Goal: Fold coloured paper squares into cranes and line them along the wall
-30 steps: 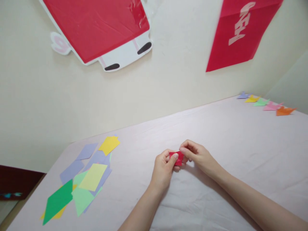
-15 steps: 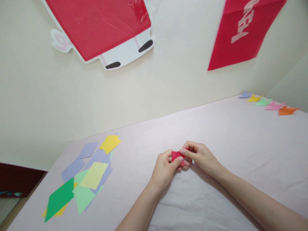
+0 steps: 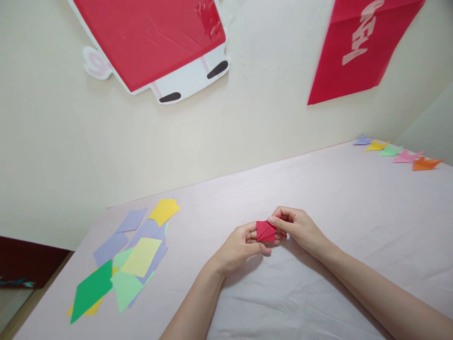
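Note:
A small piece of folded red paper [image 3: 265, 231] with a slanting crease line across its face is between my hands, over the light cloth. My right hand [image 3: 292, 226] pinches its upper right corner between thumb and fingers. Behind and under the paper, the fingers of my left hand [image 3: 242, 245] are stretched out and touch it from below. The left thumb stands apart from the paper, below its lower edge. The paper's underside is hidden.
Loose paper sheets lie at left, among them a dark green sheet [image 3: 92, 290], a pale yellow sheet [image 3: 141, 256] and a yellow sheet [image 3: 164, 211]. Several small folded paper figures, one an orange figure [image 3: 425, 164], line the far right edge. A wall [image 3: 226, 137] rises behind.
My left thumb has come off the red paper and moved down, baring more of its face. The right hand keeps its pinch. The view has shifted slightly.

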A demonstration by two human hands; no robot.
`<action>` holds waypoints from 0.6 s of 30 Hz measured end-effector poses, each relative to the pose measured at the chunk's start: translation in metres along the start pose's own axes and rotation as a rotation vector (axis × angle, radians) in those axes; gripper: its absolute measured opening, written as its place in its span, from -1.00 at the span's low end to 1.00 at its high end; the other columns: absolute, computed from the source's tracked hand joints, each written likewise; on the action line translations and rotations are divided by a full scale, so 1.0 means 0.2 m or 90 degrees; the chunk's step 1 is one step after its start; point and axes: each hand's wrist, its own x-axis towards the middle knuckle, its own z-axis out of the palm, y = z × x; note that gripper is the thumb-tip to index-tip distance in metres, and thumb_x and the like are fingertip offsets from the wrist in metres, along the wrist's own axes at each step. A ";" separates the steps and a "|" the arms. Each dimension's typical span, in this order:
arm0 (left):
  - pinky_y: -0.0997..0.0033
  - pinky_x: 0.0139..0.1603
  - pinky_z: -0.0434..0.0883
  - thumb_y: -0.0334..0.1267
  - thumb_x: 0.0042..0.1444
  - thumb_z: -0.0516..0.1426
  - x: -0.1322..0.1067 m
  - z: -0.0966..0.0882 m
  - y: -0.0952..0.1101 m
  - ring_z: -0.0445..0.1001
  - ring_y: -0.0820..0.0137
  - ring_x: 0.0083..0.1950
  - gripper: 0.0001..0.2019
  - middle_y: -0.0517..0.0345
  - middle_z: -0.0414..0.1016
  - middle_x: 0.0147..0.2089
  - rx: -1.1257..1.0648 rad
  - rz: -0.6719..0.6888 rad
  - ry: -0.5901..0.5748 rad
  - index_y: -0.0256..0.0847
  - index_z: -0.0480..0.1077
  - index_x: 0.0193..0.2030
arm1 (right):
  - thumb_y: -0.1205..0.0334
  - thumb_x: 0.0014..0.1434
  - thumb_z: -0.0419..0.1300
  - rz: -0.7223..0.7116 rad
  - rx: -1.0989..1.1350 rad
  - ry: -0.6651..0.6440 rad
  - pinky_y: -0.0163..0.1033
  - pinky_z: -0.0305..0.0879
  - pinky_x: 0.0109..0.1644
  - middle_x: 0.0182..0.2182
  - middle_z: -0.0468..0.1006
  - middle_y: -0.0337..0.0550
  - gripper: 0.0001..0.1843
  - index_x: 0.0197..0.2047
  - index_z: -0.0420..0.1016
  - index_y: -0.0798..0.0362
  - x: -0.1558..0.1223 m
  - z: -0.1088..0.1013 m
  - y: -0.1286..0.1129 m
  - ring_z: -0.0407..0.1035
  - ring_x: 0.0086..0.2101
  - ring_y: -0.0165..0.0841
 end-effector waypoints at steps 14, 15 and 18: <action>0.37 -0.31 0.47 0.09 0.06 0.24 0.04 0.05 -0.07 0.62 0.17 -0.20 -0.54 -0.19 0.63 -0.20 0.060 0.059 0.121 -0.33 0.49 -0.15 | -0.15 -0.02 0.34 0.013 0.025 0.000 -0.34 0.10 -0.55 -0.69 0.37 -0.33 -0.56 -0.54 0.42 0.07 0.00 -0.01 0.00 0.18 -0.65 -0.48; 0.34 -0.30 0.48 0.08 0.09 0.22 0.03 0.05 -0.07 0.62 0.15 -0.20 -0.56 -0.19 0.63 -0.20 0.078 0.072 0.128 -0.32 0.47 -0.14 | -0.13 0.01 0.33 0.010 0.027 0.003 -0.34 0.07 -0.56 -0.69 0.36 -0.33 -0.57 -0.53 0.43 0.08 0.00 -0.02 0.00 0.16 -0.65 -0.49; 0.23 -0.17 0.48 -0.05 0.20 0.14 0.01 0.04 -0.07 0.59 0.16 -0.14 -0.74 -0.15 0.61 -0.15 0.162 0.152 0.213 -0.22 0.39 -0.19 | -0.09 0.05 0.32 0.000 0.034 0.001 -0.35 0.04 -0.56 -0.71 0.32 -0.36 -0.61 -0.47 0.49 0.10 0.00 -0.02 0.00 0.13 -0.65 -0.50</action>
